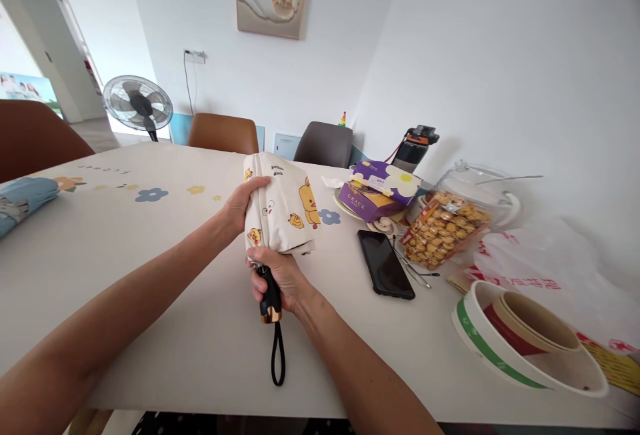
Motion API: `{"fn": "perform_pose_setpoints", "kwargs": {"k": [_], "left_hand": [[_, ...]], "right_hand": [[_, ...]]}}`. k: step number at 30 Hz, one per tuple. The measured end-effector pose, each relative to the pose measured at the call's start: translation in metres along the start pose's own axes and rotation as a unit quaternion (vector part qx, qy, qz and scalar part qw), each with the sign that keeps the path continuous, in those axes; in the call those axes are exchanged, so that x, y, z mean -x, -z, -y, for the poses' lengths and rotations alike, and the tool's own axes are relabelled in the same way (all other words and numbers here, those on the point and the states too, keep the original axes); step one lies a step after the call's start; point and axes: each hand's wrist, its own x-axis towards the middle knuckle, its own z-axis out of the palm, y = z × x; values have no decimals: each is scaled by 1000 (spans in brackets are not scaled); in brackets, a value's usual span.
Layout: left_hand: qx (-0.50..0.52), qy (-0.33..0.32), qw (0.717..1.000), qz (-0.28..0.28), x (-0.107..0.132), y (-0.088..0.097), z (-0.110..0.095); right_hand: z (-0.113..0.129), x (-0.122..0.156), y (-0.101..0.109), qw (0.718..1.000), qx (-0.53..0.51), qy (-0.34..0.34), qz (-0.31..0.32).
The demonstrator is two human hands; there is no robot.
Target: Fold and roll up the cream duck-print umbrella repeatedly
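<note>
A folding umbrella (283,205) with cream cloth and yellow duck prints is held upright above the table, its cloth folded but not wrapped tight. My left hand (245,205) grips the left side of the cloth, thumb across the front. Lower down, my right hand (277,278) is closed around the top of the black handle, just under the cloth. The handle ends in a gold-coloured band, and a black wrist loop (278,355) hangs from it. The fingers behind the cloth are hidden.
On the white table (165,328) a blue folded cloth item (30,201) lies far left. To the right are a phone (385,265), purple box (370,198), dark bottle (413,148), snack bag (443,228), clear jug (493,198), plastic bag (545,268) and white bowl (485,335). Chairs (223,131) stand behind.
</note>
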Motion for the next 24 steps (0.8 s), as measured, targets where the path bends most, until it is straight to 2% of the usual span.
{"fn": "perform_pose_setpoints", "kwargs": {"k": [2,6,8,11,15,17,20,24], "left_hand": [[-2,-13,1000,0,-2,6,-3],[0,-79,997,-5,-4,14,-11],[0,-102,995,-16,-4,16,-14],[-11,-91,995,-28,-5,12,-12],[-45,-65,995,-56,-5,2,0],[-79,-52,995,-41,-3,-3,8],[-140,-32,990,9,1,-7,18],[-145,-21,989,4,4,-7,26]], "right_hand": [[0,1,-1,1000,3,-17,13],[-2,4,-1,995,16,-53,81],[-2,4,-2,995,17,-55,86],[0,2,0,999,15,-29,31],[10,-3,8,998,34,8,-60],[13,-5,12,994,36,15,-102],[12,-7,12,985,59,15,-160],[4,-8,6,973,148,11,-179]]}}
